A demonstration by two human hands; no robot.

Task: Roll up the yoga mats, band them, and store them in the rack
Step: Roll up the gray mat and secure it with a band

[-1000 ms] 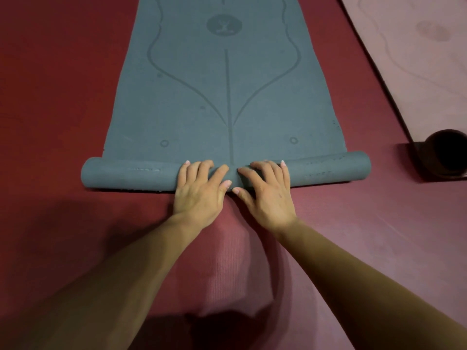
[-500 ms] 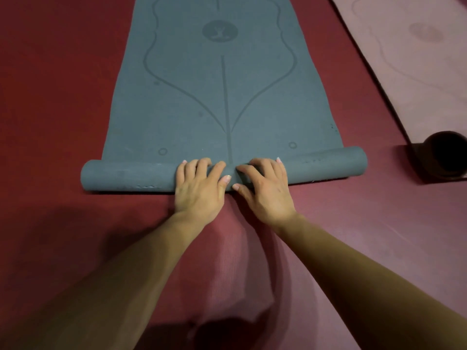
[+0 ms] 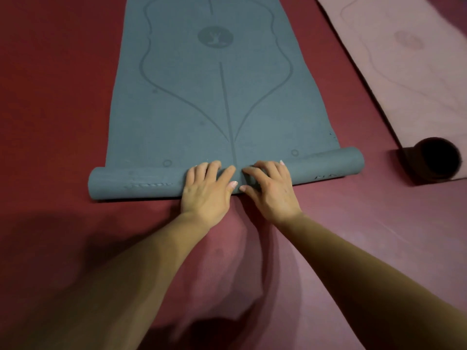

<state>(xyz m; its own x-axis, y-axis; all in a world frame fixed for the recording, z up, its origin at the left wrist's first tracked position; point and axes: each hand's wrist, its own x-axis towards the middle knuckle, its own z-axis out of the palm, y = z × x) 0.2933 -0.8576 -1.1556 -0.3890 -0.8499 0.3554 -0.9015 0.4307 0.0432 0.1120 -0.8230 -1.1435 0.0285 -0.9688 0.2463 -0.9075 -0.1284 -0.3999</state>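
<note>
We see 2 mats cut off at the edges, grey mat [image 3: 202, 109], pink mat [image 3: 404, 84], our left hand [image 3: 206, 190] and right hand [image 3: 273, 193] gripping the grey roll

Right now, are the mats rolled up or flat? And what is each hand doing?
Grey mat: near end rolled into a thin roll, the rest lying flat, no band on it.
Pink mat: near end looks rolled up, the rest lying flat.
Left hand: fingers curled over the grey mat's roll, near its middle.
Right hand: fingers curled over the same roll, right beside the left hand.
</note>
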